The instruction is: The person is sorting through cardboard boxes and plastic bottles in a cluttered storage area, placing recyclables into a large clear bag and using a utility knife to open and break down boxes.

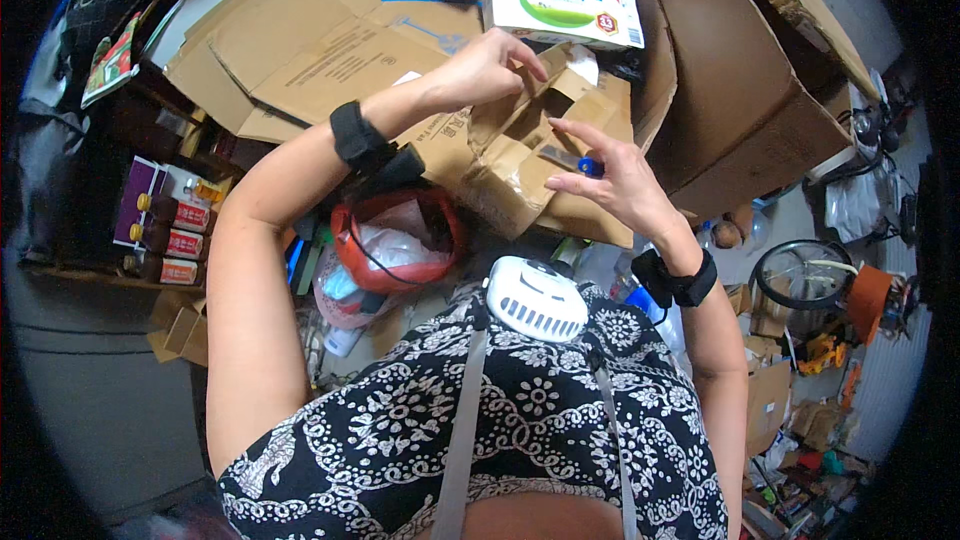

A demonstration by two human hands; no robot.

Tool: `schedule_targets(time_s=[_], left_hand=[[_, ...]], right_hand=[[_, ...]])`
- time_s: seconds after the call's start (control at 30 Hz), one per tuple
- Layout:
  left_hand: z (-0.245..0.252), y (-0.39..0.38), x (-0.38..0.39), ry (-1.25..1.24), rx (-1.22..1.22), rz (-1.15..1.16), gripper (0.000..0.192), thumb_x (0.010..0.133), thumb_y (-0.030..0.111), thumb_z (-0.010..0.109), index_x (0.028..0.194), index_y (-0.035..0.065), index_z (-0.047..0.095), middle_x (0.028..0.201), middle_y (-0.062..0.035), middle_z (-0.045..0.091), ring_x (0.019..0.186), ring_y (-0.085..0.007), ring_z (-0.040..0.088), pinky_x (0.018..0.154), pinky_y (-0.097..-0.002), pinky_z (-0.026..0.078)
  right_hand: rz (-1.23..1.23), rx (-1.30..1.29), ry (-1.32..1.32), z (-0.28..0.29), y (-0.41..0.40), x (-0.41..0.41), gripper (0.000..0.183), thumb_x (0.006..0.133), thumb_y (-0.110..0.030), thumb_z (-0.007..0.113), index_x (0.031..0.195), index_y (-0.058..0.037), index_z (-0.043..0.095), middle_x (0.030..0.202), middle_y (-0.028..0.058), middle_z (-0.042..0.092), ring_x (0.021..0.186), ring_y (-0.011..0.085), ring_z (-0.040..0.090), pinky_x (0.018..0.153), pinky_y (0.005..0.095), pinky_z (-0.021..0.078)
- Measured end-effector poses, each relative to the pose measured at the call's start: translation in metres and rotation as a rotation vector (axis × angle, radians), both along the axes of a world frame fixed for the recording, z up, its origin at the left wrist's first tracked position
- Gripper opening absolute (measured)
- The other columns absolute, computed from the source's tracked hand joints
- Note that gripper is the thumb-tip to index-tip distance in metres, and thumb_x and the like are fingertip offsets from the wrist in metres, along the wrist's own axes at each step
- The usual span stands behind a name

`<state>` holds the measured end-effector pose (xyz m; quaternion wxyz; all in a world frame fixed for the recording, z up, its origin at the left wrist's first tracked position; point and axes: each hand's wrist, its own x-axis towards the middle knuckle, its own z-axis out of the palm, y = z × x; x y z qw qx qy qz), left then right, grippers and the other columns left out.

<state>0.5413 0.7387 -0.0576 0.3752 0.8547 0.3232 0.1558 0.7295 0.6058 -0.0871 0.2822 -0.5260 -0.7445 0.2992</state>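
Note:
A small open cardboard box (511, 178) with clear tape on its side lies before me on larger flattened cardboard (330, 37). Over its far left edge is my left hand (495, 69), fingers curled and apart; whether they touch a flap cannot be told. My right hand (611, 176) is at the box's right side, thumb and forefinger spread apart. Between them, on the box, lies a blade-like tool with a blue end (589, 166); no grip on it is plain. A white and green milk carton box (562, 1) rests just beyond.
Below the cardboard stands a red plastic bag-lined bin (397, 247). Large upright cardboard (742, 82) rises at the right. Bottles with yellow caps (180, 240) stand on a shelf at the left. A white portable fan (536, 298) hangs at my chest.

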Motion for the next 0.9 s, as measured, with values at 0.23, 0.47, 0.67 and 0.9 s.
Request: schedule_targets(time_s=[0.23, 0.47, 0.67, 0.9], left_hand=[[0.006, -0.017, 0.007, 0.168, 0.436, -0.156, 0.061, 0.068, 0.000, 0.055, 0.125, 0.0185, 0.045, 0.125, -0.0193, 0.040, 0.106, -0.0237, 0.046, 0.086, -0.0317, 0.042], [0.046, -0.018, 0.041, 0.520, 0.751, -0.839, 0.081, 0.064, -0.007, 0.053, 0.135, 0.0275, 0.030, 0.125, -0.0102, 0.042, 0.112, -0.0298, 0.045, 0.092, -0.0380, 0.039], [0.045, -0.020, 0.061, 0.677, 0.985, -0.887, 0.032, 0.076, 0.017, 0.056, 0.106, 0.0280, 0.062, 0.105, -0.0079, 0.056, 0.096, -0.0225, 0.052, 0.081, -0.0344, 0.044], [0.021, 0.006, 0.048, 0.614, 1.387, -0.975, 0.032, 0.070, 0.025, 0.060, 0.102, 0.0248, 0.058, 0.097, -0.0016, 0.048, 0.100, -0.0153, 0.043, 0.079, -0.0372, 0.038]], right_hand=[[0.312, 0.113, -0.183, 0.014, 0.006, 0.008, 0.055, 0.070, -0.045, 0.065, 0.101, -0.0053, 0.044, 0.082, 0.0176, 0.059, 0.078, 0.0375, 0.057, 0.066, 0.0422, 0.0442], [0.379, 0.252, -0.317, 0.013, -0.003, -0.006, 0.034, 0.077, -0.034, 0.061, 0.094, -0.0107, 0.042, 0.063, 0.0163, 0.054, 0.065, 0.0375, 0.055, 0.056, 0.0456, 0.0412], [0.459, 0.409, -0.360, 0.017, -0.001, -0.015, 0.029, 0.077, -0.032, 0.060, 0.092, -0.0137, 0.043, 0.056, 0.0127, 0.050, 0.058, 0.0357, 0.055, 0.051, 0.0442, 0.0407], [0.427, 0.529, -0.641, 0.017, -0.002, -0.009, 0.026, 0.077, -0.028, 0.058, 0.095, -0.0154, 0.044, 0.057, 0.0080, 0.052, 0.058, 0.0278, 0.058, 0.047, 0.0380, 0.0401]])
